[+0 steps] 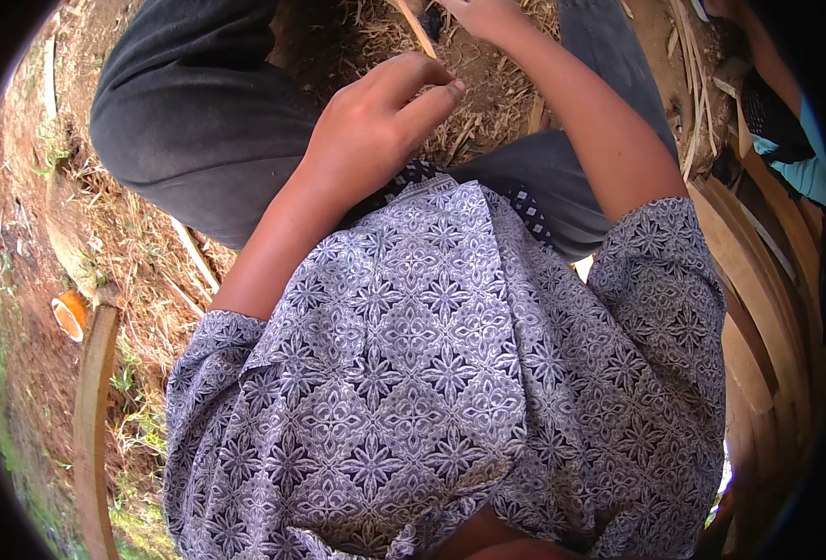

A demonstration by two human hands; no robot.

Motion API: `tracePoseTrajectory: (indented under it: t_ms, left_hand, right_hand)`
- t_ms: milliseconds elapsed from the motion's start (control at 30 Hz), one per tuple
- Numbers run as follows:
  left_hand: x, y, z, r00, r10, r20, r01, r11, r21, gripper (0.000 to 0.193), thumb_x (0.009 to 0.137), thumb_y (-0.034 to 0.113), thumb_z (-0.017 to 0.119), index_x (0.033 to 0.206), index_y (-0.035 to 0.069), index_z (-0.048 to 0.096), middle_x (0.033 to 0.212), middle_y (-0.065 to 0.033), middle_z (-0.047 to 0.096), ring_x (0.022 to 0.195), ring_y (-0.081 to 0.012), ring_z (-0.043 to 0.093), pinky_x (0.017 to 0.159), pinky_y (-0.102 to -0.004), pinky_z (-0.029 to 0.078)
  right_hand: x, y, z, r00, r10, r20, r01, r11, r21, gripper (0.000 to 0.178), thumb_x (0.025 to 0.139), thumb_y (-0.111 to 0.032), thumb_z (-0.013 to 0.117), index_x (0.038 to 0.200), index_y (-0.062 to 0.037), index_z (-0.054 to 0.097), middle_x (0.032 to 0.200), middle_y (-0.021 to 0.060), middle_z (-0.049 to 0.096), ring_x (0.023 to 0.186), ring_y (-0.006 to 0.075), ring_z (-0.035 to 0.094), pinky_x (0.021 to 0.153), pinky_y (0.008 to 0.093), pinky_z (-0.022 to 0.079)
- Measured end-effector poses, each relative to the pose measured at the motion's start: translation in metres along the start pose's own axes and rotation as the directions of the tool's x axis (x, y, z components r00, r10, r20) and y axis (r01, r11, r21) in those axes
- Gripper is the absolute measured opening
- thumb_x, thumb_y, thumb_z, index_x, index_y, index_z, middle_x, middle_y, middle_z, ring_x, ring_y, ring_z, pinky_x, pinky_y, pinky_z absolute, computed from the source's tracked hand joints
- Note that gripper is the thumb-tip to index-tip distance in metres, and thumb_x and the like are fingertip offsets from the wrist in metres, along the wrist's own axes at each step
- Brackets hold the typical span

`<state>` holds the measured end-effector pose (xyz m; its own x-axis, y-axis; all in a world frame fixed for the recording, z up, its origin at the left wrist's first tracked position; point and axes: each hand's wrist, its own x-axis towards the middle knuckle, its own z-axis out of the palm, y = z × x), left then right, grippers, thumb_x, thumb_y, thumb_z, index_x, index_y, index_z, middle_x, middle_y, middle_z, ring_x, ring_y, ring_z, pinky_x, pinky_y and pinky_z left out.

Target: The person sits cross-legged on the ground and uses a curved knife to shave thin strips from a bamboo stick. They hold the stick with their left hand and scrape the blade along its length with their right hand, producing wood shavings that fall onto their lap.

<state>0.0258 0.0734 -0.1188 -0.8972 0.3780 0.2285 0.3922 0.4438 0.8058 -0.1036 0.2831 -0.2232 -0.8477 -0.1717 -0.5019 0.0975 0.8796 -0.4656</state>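
My left hand (385, 110) is closed in front of my body, thumb and bent index finger together. A narrow pale strip of wood or bamboo (416, 28) slants down from the top edge and meets its knuckles. The fingers seem to grip the strip's lower end, though the contact itself is hidden. Farther off, my right hand (485, 13) reaches the upper edge of the picture, which cuts off most of its fingers. Beside those fingers lies a small dark object (430, 21), too little of it visible to name.
My bent legs in dark trousers (198, 121) flank ground strewn with shavings (473, 131). Long curved wooden slats (744, 280) stack at the right, near another person's blue clothing (809, 173). On the left are a wooden plank (94, 420) and an orange object (69, 315).
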Motion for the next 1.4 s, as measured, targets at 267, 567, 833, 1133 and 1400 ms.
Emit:
tracePoseTrajectory:
  t_ms: [267, 567, 833, 1133, 1400]
  left_hand:
    - [-0.003, 0.001, 0.002, 1.0, 0.01, -0.017, -0.01, 1.0, 0.026, 0.046, 0.07, -0.007, 0.071, 0.113, 0.009, 0.071, 0.111, -0.0075, 0.068, 0.097, -0.0273, 0.07, 0.076, -0.0372, 0.06]
    - [-0.002, -0.001, 0.002, 1.0, 0.015, -0.008, -0.015, 0.999, 0.028, 0.043, 0.071, -0.007, 0.07, 0.111, 0.009, 0.071, 0.111, -0.0072, 0.068, 0.096, -0.0266, 0.07, 0.075, -0.0363, 0.06]
    - [-0.004, 0.001, 0.005, 0.999, 0.012, 0.035, -0.013, 1.0, 0.024, 0.041, 0.073, -0.005, 0.071, 0.111, 0.009, 0.071, 0.112, -0.0069, 0.069, 0.099, -0.0266, 0.071, 0.078, -0.037, 0.061]
    - [-0.001, -0.002, 0.003, 1.0, 0.008, 0.025, -0.007, 1.0, -0.029, 0.043, 0.072, -0.007, 0.07, 0.111, 0.009, 0.071, 0.113, -0.0068, 0.069, 0.101, -0.0265, 0.071, 0.079, -0.0367, 0.061]
    - [-0.001, 0.002, 0.003, 1.0, 0.011, -0.013, -0.011, 1.0, -0.003, 0.047, 0.069, -0.007, 0.071, 0.113, 0.01, 0.072, 0.114, -0.0061, 0.069, 0.1, -0.0269, 0.071, 0.08, -0.0375, 0.061]
  right_hand:
    - [-0.05, -0.024, -0.051, 0.933, -0.108, 0.343, 0.049, 0.983, 0.177, 0.035, 0.099, -0.039, 0.066, 0.098, -0.0042, 0.068, 0.085, 0.0113, 0.069, 0.079, 0.0218, 0.065, 0.074, 0.0389, 0.052]
    - [-0.055, -0.046, -0.058, 0.953, -0.072, 0.293, 0.085, 0.996, -0.032, 0.032, 0.099, -0.038, 0.064, 0.099, -0.0071, 0.069, 0.089, 0.0136, 0.072, 0.084, 0.0276, 0.069, 0.077, 0.0408, 0.053]
    - [-0.028, -0.022, -0.017, 0.985, -0.127, 0.115, 0.124, 0.992, 0.03, 0.031, 0.098, -0.036, 0.064, 0.098, -0.0061, 0.07, 0.087, 0.019, 0.071, 0.084, 0.0364, 0.07, 0.078, 0.0464, 0.053]
    - [-0.002, -0.008, -0.006, 0.972, -0.149, 0.179, 0.13, 0.985, 0.115, 0.033, 0.098, -0.037, 0.064, 0.094, -0.0045, 0.07, 0.085, 0.0156, 0.071, 0.08, 0.0283, 0.068, 0.075, 0.0424, 0.053]
    - [-0.032, -0.02, -0.049, 0.928, -0.146, 0.343, 0.132, 0.989, 0.064, 0.032, 0.1, -0.034, 0.062, 0.096, -0.0031, 0.069, 0.085, 0.0129, 0.07, 0.079, 0.0229, 0.066, 0.074, 0.0393, 0.052]
